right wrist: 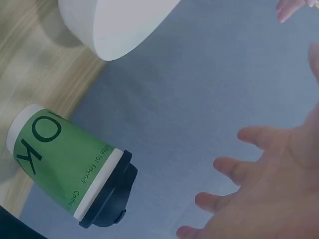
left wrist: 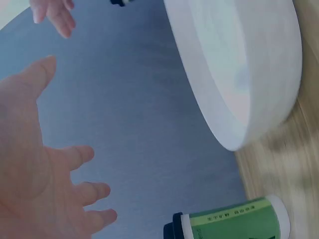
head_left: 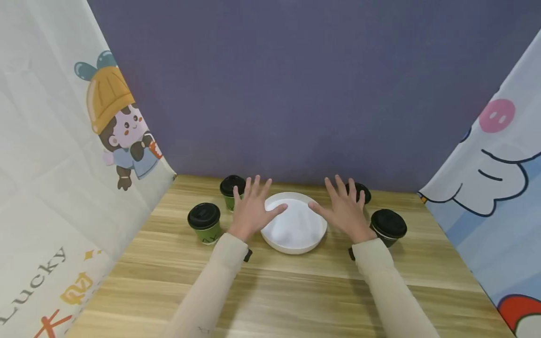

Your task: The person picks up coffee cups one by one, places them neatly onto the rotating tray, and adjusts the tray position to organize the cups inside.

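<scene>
A round white dish with a raised rim point(head_left: 293, 249) sits on the wooden table, between and below both hands. My left hand point(head_left: 252, 211) hovers at its left side with fingers spread and nothing held. My right hand point(head_left: 345, 212) mirrors it at the right side, fingers also spread, palm bare. Left of the dish stand two green paper cups with black lids, a nearer one point(head_left: 204, 223) and a farther one point(head_left: 231, 190). On the right, another lidded cup point(head_left: 388, 226) stands by the right wrist. A farther cup point(right wrist: 70, 162) is partly hidden behind the right hand in the head view.
A dark blue-grey panel point(head_left: 291, 94) rises along the table's back edge. White printed cloths hang on the left point(head_left: 50, 141) and on the right point(head_left: 507, 178). The wooden tabletop point(head_left: 296, 295) extends toward me under the forearms.
</scene>
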{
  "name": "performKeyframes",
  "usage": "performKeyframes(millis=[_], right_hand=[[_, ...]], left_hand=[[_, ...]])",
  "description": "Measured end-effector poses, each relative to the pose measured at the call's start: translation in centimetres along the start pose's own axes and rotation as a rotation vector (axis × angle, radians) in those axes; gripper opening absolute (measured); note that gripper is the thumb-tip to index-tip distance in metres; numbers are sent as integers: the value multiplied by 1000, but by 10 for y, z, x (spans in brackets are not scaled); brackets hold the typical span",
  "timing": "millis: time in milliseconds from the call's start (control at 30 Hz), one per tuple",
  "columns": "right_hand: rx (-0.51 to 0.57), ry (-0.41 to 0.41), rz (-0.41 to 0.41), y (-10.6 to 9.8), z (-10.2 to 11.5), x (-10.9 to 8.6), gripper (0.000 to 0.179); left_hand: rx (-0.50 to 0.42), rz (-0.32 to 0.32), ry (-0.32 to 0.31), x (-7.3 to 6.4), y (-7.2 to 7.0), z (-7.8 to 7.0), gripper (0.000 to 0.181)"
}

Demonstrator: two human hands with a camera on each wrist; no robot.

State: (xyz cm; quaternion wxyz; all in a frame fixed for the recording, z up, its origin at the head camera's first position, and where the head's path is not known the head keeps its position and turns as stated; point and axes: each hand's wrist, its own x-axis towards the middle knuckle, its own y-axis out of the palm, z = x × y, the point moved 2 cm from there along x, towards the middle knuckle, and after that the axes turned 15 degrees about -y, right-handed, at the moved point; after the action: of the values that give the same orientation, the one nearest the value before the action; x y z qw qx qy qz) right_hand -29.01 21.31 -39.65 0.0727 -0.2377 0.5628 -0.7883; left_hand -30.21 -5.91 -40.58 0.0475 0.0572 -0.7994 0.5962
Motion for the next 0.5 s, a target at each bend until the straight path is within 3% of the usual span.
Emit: performKeyframes(millis=[133, 233, 367, 500], right_hand=[[-2, -10, -46, -1, 6, -9, 94], [3, -25, -94, -4, 9, -16, 74], [88, -28, -150, -8, 10, -25, 53], [178, -39, -195, -16, 9, -29, 45]], left_hand=[[-59, -59, 36, -12, -2, -1, 85], [-132, -116, 93, -17, -3, -2, 67], [-225, -183, 160, -17, -3, -2, 43], [-283, -194, 142, -12, 1, 4, 29]])
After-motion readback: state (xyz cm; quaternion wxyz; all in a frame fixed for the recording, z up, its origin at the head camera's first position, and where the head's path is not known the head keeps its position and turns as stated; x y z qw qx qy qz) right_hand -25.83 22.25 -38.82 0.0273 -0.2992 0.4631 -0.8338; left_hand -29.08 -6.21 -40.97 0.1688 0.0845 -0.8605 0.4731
